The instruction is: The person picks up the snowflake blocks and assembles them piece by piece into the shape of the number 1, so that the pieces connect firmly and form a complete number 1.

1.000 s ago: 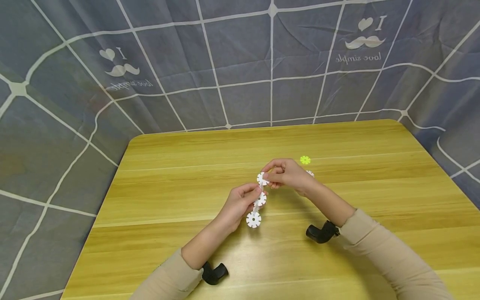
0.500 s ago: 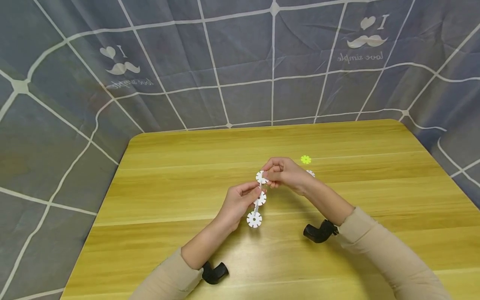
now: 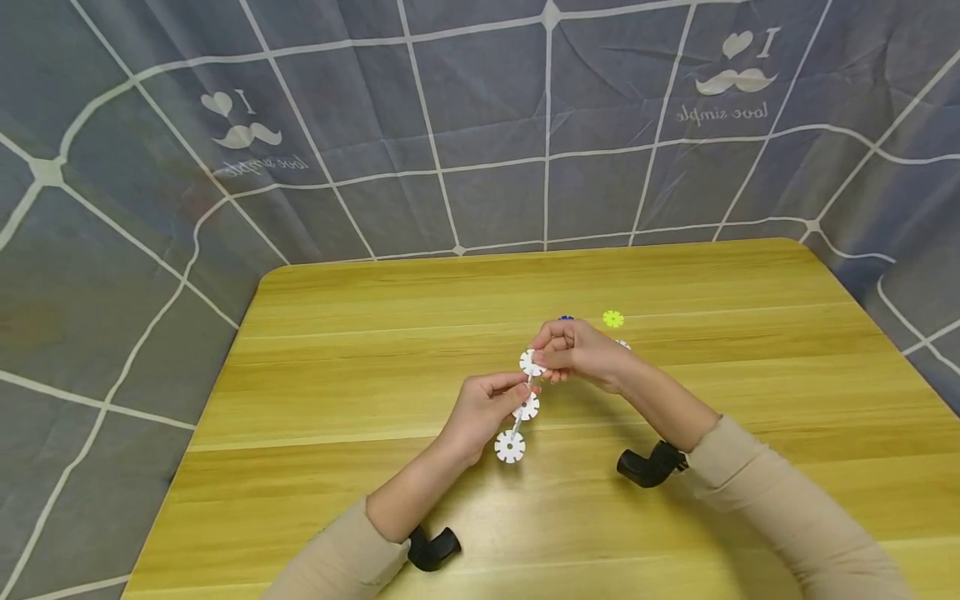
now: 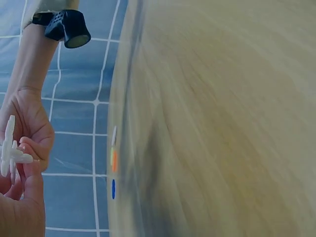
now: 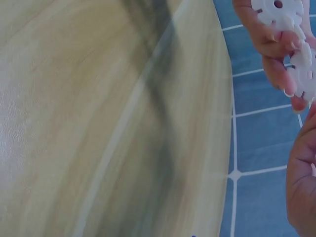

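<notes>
A chain of white notched plastic discs (image 3: 510,447) hangs between my two hands, above the table; some discs stand edge-on to others. My left hand (image 3: 480,410) pinches the middle of the chain between thumb and fingers. At the far end my right hand (image 3: 585,357) pinches the top white disc (image 3: 531,362). The left wrist view shows the linked discs (image 4: 10,148) edge-on. In the right wrist view the lower white disc (image 5: 269,11) shows its round centre hole, while the left hand's fingers partly cover the chain.
On the wooden table (image 3: 337,350), beyond my right hand, lie a yellow-green disc (image 3: 613,318), a partly hidden blue disc (image 3: 566,317) and a white disc (image 3: 622,344). Black wrist-worn devices sit at both cuffs (image 3: 651,464). A grey grid-patterned curtain (image 3: 487,125) stands behind the table.
Both hands and the white chain have shifted slightly right and toward the near side. The blue disc on the table has come into view beyond the right hand. Both grips stay the same.
</notes>
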Motion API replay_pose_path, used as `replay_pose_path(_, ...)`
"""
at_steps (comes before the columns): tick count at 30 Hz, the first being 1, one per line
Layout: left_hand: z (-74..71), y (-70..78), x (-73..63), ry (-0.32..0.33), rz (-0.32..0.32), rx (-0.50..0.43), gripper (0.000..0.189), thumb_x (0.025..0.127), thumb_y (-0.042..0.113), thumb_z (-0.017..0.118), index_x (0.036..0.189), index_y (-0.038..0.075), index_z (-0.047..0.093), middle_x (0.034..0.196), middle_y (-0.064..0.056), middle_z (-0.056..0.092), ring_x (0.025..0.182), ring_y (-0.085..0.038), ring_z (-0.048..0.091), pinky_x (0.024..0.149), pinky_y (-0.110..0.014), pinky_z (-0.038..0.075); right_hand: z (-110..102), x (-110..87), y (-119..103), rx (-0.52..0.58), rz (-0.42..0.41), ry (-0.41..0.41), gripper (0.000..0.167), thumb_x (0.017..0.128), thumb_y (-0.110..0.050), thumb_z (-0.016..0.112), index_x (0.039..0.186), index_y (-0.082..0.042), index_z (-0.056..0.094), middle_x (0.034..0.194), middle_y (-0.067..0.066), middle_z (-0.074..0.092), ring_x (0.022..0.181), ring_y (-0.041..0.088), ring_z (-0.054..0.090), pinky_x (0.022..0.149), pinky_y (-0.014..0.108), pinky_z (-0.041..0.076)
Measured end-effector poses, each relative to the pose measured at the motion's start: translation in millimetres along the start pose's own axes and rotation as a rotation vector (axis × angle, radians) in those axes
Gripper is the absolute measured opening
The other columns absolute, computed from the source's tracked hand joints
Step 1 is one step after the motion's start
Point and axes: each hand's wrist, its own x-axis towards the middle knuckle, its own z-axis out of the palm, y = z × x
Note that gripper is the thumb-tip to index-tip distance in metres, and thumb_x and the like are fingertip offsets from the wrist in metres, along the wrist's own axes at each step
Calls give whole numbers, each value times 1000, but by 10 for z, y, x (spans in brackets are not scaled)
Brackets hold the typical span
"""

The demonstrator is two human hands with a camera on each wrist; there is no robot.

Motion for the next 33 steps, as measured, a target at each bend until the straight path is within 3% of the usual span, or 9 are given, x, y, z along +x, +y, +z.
replay_pose_path(5, 46, 8, -4, 22, 34, -30, 27, 90, -1, 56, 114, -14, 58, 107, -25, 63, 86, -8, 63, 72, -17, 52, -4, -26, -1, 68, -19, -22, 7, 90, 7, 51, 96, 5, 50, 66, 0, 61, 54, 7, 55, 48, 15, 43)
replay_pose_path(11, 64, 1, 0, 43, 48, -36, 27, 91, 0, 56, 115, -13, 58, 110, -27, 61, 96, -20, 63, 79, -23, 52, 54, -50, 41, 75, -58, 47, 6, 91, 6, 51, 97, 7, 49, 63, -1, 61, 53, 6, 55, 49, 15, 43)
replay_pose_path(17, 62, -4, -2, 63, 56, -27, 26, 91, -1, 56, 113, -15, 58, 104, -27, 63, 86, -10, 62, 74, -18, 52, 112, -64, 71, -17, -114, 129, 12, 90, 6, 53, 98, 12, 48, 62, 0, 59, 53, 8, 55, 51, 18, 47)
replay_pose_path(33, 73, -13, 11, 89, 52, -57, 23, 91, -1, 55, 107, -17, 60, 99, -26, 65, 78, -6, 60, 68, -16, 50, 151, -67, 80, -83, -140, 163, 14, 89, 5, 56, 99, 12, 50, 63, 1, 59, 55, 10, 56, 53, 20, 48)
